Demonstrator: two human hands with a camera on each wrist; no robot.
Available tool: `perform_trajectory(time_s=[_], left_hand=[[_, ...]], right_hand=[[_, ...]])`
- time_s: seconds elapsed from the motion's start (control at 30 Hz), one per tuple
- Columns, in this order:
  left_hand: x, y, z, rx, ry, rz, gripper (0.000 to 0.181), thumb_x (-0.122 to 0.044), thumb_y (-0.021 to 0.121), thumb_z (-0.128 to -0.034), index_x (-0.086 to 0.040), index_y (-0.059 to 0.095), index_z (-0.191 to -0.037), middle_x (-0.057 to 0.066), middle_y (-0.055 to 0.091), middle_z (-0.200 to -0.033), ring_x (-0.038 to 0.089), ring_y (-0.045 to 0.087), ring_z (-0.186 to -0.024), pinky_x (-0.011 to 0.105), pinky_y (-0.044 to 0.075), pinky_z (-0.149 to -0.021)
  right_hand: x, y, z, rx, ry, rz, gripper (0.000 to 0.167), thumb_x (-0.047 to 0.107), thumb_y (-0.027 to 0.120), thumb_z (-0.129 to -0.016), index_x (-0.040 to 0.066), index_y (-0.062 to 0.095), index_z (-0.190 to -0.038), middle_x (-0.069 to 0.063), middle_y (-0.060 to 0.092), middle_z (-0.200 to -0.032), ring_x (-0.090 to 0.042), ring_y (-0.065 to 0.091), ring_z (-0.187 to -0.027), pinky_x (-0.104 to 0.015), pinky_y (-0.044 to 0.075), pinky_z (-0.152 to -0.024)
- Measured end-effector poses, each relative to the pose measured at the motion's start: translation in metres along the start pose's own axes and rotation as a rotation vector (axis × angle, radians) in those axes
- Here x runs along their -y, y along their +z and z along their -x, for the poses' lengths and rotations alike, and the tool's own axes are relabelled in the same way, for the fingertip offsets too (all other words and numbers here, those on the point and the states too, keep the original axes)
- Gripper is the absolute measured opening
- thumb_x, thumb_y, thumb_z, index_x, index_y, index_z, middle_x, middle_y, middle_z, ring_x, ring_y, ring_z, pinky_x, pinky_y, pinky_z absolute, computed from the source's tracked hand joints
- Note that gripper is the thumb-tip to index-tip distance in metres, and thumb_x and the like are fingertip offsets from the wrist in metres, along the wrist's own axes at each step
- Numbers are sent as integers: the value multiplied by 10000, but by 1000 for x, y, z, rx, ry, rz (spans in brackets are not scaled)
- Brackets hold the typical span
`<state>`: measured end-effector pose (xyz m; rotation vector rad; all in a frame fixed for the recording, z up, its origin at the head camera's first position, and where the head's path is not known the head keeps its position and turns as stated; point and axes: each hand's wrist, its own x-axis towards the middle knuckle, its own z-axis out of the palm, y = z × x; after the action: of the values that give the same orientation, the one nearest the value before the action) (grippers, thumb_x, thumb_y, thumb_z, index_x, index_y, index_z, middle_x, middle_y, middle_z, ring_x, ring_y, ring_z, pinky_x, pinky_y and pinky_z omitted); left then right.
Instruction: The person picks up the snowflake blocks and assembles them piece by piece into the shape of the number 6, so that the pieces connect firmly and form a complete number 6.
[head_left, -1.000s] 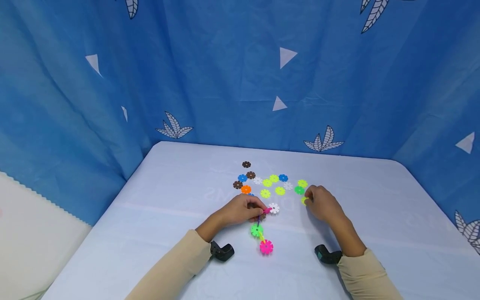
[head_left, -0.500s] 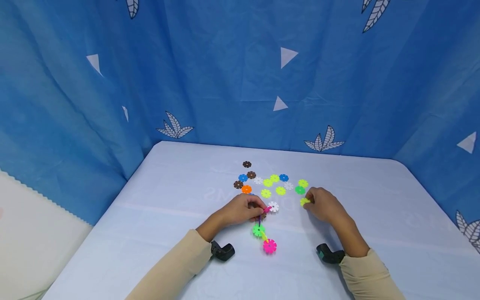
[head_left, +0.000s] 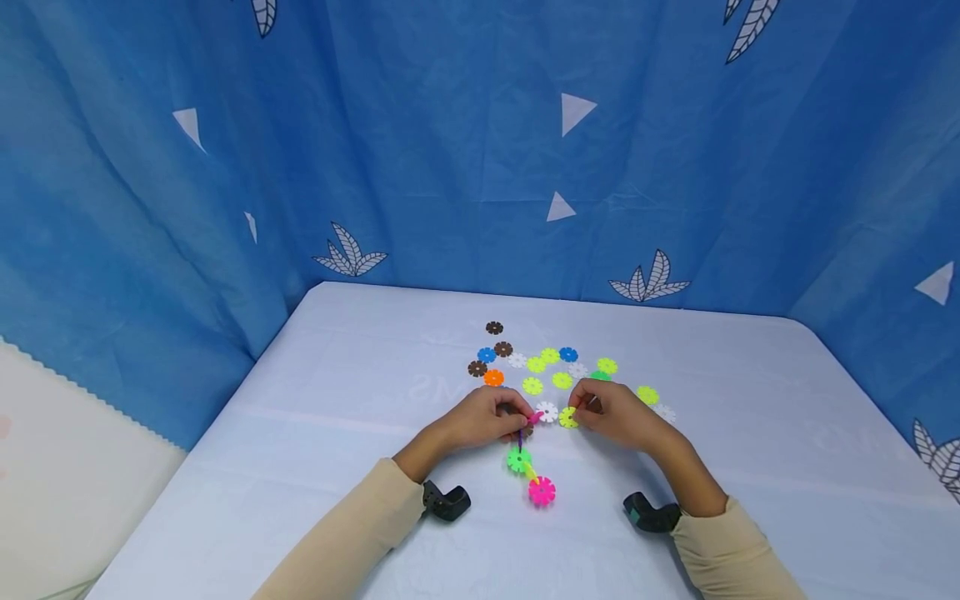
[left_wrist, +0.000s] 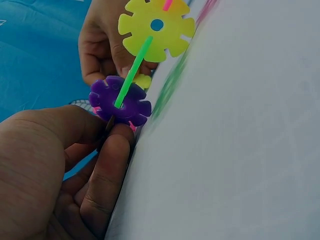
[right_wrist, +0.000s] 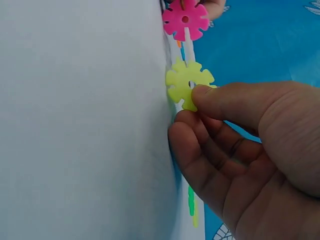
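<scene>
A chain of slotted plastic snowflake discs hangs from my left hand (head_left: 480, 418). Thumb and fingers pinch a brown disc (left_wrist: 111, 123), seen edge-on beside the purple disc (left_wrist: 136, 104) in the left wrist view. The chain's lower end carries a green disc (head_left: 518, 460), a yellow one and a pink disc (head_left: 542, 492). At its other end, a white disc (head_left: 547, 412) joins a pink disc (right_wrist: 185, 20). My right hand (head_left: 618, 412) pinches a yellow disc (right_wrist: 182, 82) close to the white disc; whether they touch cannot be told.
Loose discs lie on the white table (head_left: 315, 375) beyond the hands, among them an orange disc (head_left: 493, 378), a blue disc (head_left: 567, 354) and a dark brown disc (head_left: 494, 328). Another yellow disc (head_left: 647, 395) lies right of the right hand. A blue curtain (head_left: 465, 167) stands behind.
My right hand has picked up a yellow disc and carried it left to the chain's white end. Discs formerly hidden by that hand now show at the right. The left hand stays nearly still.
</scene>
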<state>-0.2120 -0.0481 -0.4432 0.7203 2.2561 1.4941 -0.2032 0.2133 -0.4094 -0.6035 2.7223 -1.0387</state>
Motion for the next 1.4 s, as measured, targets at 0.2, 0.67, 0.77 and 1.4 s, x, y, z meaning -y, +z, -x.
perform_trajectory(time_s=[0.2,0.67,0.77,1.4], left_hand=[[0,0,-1,0,0,3,99,-94,666,-984,-130,746,-1030,-23,702,-902,166,662,-715,289,561,-685],[-3,-3,-1,0,-24,81,207,-123,616,-1015,-88,694,-1203,-7,733,-917,172,665,-700,291,567,-665],[-4,-3,-2,3,-28,87,242,-86,596,-1015,-65,683,-1240,-10,740,-912,163,652,-681,277,560,-657],[-1,1,-1,-30,23,13,227,3,663,-962,-71,734,-1165,13,686,-900,139,614,-652,257,537,-615]], right_hand=[[4,3,0,-21,-28,16,186,-31,715,-903,114,603,-937,17,610,-878,-189,582,-830,-290,543,-730],[5,6,-4,-34,-55,44,185,-22,724,-905,147,651,-925,33,654,-922,-181,618,-863,-355,557,-797],[5,6,-3,-33,-72,47,185,-21,734,-900,153,672,-921,45,664,-920,-174,614,-858,-354,557,-805],[7,13,-4,12,-151,-16,168,-27,740,-897,137,705,-909,53,673,-886,-159,596,-798,-268,549,-744]])
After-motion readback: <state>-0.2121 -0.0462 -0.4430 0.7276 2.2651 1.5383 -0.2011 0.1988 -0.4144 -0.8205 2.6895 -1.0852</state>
